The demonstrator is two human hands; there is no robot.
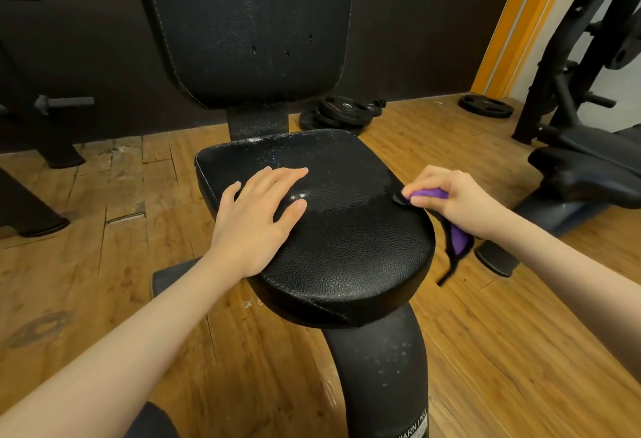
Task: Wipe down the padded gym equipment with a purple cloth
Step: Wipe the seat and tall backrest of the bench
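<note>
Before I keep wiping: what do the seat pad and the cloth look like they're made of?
Seat pad: black leather-look cover, probably vinyl, with pebbled grain, a slight sheen and white stitching along the edge. Purple cloth: soft fabric, possibly microfibre; it bunches in the right hand and hangs limp below.

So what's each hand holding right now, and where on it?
The right hand grips the purple cloth by its bunched upper end; the rest hangs below. The left hand rests flat on the seat pad, holding nothing.

Left hand (258, 219) flat, fingers straight, on the seat pad's (347, 246) left side. Right hand (451, 199) grips a bunched purple cloth (428, 193) at the pad's right edge, its tail hanging off. Backrest pad (249, 21) upright behind. Weight plates (341, 111) on wooden floor (503, 333).
</note>
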